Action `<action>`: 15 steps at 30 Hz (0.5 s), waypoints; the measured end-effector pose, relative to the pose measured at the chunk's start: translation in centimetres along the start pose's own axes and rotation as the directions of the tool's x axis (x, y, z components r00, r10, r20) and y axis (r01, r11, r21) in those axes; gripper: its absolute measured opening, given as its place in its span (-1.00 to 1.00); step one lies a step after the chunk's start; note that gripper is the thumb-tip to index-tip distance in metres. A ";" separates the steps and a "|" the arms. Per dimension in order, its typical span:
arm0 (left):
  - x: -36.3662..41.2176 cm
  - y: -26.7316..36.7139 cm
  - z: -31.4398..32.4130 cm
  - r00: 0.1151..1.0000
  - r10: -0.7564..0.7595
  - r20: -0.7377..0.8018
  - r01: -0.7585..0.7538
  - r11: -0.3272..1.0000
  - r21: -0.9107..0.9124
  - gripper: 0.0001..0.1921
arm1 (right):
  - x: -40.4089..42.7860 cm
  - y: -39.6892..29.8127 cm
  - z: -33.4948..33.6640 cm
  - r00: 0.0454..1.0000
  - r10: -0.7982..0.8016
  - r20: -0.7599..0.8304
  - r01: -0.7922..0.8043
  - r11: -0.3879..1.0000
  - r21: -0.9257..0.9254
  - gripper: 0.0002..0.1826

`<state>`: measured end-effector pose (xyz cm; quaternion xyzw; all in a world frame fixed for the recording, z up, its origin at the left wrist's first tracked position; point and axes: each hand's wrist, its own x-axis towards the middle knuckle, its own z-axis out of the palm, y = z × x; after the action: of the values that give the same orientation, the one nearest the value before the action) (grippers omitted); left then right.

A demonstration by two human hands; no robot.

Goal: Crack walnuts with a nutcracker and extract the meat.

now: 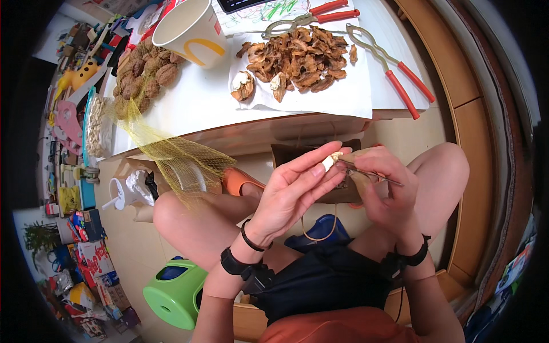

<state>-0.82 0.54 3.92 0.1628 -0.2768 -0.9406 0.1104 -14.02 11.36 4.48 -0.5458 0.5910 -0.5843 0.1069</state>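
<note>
My left hand (291,184) is held palm up over the lap, with a pale peeled piece of walnut kernel (329,163) between thumb and fingers. My right hand (392,188) grips a thin metal pick (388,177), its tip end close to the kernel and partly hidden by the fingers. Beige coverings sit on some right fingertips. Beneath both hands stands an open brown paper bag (291,155) with a cord handle. On the table, a heap of brown walnut pieces (296,60) lies on white paper (343,100). Two partly white walnut pieces (242,87) lie at its near edge.
Two red-handled nutcrackers (403,94) (309,19) lie beside the heap. Left of it stand a paper cup (193,32) and whole walnuts (143,75) in yellow netting (184,158) that hangs over the table edge. A green stool (176,296) stands at floor level.
</note>
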 end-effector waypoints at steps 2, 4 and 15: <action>0.0 0.0 0.2 1.000 -0.001 -0.002 0.001 1.000 -0.001 -0.60 | 0.0 0.1 0.1 1.000 0.002 0.002 -0.002 1.000 -0.006 -0.69; 0.1 0.0 0.2 1.000 -0.001 -0.001 0.001 1.000 -0.010 -0.60 | 0.0 0.3 0.0 0.999 -0.037 0.026 0.039 0.997 -0.067 -0.70; 0.4 -0.6 0.1 0.996 0.060 -0.063 -0.059 0.998 0.019 -0.62 | -0.4 0.4 0.6 0.985 0.119 -0.128 -0.122 0.993 -0.009 -0.77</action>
<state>-1.30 0.95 3.52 0.1855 -0.2859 -0.9288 0.1457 -13.64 11.23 3.77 -0.4716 0.6334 -0.6053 0.0996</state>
